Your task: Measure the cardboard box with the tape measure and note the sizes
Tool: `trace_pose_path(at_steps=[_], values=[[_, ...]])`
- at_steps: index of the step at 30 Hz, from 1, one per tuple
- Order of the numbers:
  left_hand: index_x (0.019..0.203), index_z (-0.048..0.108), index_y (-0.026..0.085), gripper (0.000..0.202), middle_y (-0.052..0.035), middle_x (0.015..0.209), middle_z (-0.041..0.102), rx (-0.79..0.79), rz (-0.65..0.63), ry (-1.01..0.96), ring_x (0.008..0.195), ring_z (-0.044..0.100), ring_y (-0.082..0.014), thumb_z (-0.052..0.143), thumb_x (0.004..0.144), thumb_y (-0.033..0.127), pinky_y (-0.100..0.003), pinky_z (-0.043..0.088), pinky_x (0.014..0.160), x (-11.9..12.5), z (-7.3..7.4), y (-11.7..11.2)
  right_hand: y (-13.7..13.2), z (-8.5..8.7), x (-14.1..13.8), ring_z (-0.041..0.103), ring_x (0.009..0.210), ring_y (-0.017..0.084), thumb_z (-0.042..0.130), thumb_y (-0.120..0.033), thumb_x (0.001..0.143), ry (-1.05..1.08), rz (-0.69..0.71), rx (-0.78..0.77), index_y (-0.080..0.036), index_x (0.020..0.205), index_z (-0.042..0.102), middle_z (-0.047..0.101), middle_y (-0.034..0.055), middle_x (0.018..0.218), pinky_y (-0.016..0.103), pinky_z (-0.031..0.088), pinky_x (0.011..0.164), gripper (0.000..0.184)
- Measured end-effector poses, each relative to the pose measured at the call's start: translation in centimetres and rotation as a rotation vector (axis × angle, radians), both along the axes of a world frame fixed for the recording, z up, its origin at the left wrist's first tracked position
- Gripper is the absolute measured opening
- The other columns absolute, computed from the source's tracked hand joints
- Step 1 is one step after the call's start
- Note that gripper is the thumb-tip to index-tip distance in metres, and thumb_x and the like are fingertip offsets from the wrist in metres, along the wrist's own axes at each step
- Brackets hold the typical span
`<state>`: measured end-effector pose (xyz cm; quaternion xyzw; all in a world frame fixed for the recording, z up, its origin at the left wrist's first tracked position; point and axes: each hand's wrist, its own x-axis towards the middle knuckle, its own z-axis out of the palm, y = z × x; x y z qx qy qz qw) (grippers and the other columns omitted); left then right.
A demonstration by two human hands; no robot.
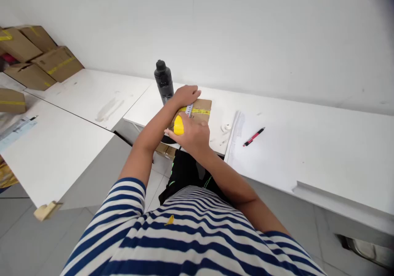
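A small cardboard box (203, 105) with yellow tape across its top lies at the table's near edge. My right hand (195, 136) is closed around a yellow tape measure (179, 125) above the near part of the box. From there a white strip with printed marks (189, 110) runs over the box top toward my left hand (187, 95). That hand is bent over the far side of the box, fingers curled against it; its fingertips are partly hidden. Just behind my left wrist stands a dark bottle (164, 81), upright.
On the right, a red and black pen (254, 136) lies on a white sheet (240, 157). Several taped cardboard boxes (58, 64) are stacked at the far left against the wall. A side table (61, 144) on the left has a light wooden piece (46, 211) at its corner.
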<state>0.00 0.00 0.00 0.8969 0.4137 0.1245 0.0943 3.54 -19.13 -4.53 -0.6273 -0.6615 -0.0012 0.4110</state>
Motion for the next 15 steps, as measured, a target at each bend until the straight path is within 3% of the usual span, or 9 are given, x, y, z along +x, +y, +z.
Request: trace_pose_path(at_steps=[5, 10, 15], values=[[0.093, 0.071, 0.018, 0.030, -0.0134, 0.102, 0.078, 0.004, 0.018, 0.068, 0.094, 0.067, -0.0275, 0.049, 0.100, 0.037, -0.036, 0.042, 0.081, -0.2, 0.3, -0.4, 0.3, 0.3, 0.1, 0.072, 0.083, 0.035, 0.058, -0.089, 0.086, -0.010, -0.011, -0.050, -0.021, 0.136, 0.069, 0.081, 0.0159, 0.095, 0.047, 0.049, 0.080, 0.085], [0.091, 0.075, 0.017, 0.054, -0.0153, 0.103, 0.079, 0.035, 0.010, 0.144, 0.098, 0.069, -0.0293, 0.035, 0.106, 0.049, -0.038, 0.042, 0.083, -0.1, 0.0, -0.6, 0.0, 0.4, 0.0, 0.073, 0.085, 0.035, 0.065, -0.079, 0.088, -0.036, 0.013, -0.044, -0.023, 0.141, 0.066, 0.082, 0.0168, 0.103, 0.047, 0.050, 0.077, 0.077], [0.089, 0.075, 0.014, 0.053, -0.0216, 0.105, 0.077, 0.201, 0.044, 0.062, 0.108, 0.068, -0.0348, 0.035, 0.107, 0.044, -0.045, 0.040, 0.094, -0.3, 1.4, -1.7, -1.9, 0.1, 0.9, 0.074, 0.089, 0.037, 0.066, -0.056, 0.094, -0.053, 0.014, -0.037, -0.024, 0.163, 0.044, 0.080, 0.0186, 0.112, 0.050, 0.054, 0.080, 0.079]])
